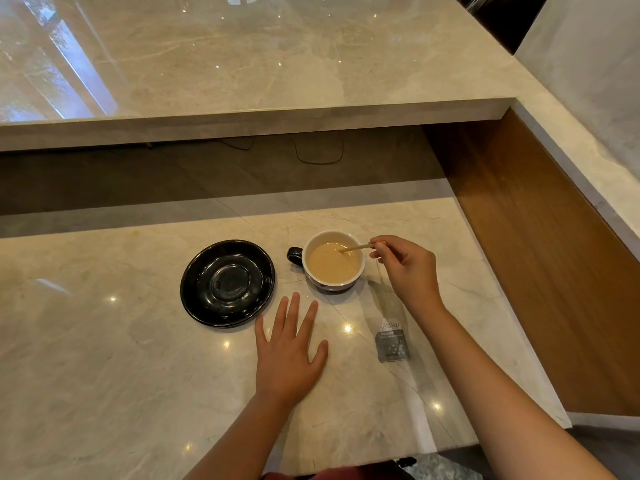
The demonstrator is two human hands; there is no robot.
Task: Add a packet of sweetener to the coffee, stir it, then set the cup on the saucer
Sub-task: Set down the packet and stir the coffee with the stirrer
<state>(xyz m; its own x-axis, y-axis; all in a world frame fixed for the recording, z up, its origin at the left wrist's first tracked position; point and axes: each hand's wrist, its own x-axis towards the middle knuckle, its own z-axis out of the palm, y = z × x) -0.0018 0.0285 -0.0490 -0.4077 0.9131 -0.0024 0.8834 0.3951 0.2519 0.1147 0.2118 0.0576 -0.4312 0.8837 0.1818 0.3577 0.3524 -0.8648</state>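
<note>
A cup [356,271], white inside with a black handle pointing left, stands on the marble counter and holds light brown coffee [332,265]. My right hand [405,268] is just right of the cup and pinches a thin wooden stir stick [356,248] whose tip dips into the coffee. A black glossy saucer [194,289] lies bare to the left of the cup. My left hand [291,348] rests flat on the counter, fingers spread, in front of the saucer and cup. A grey packet [391,341] in a clear wrapper lies on the counter under my right forearm.
The marble counter [104,358] stretches left and toward me. A raised marble shelf [242,112] overhangs the back, with a dark gap and cables beneath it. A wooden side panel [536,237] walls off the right side.
</note>
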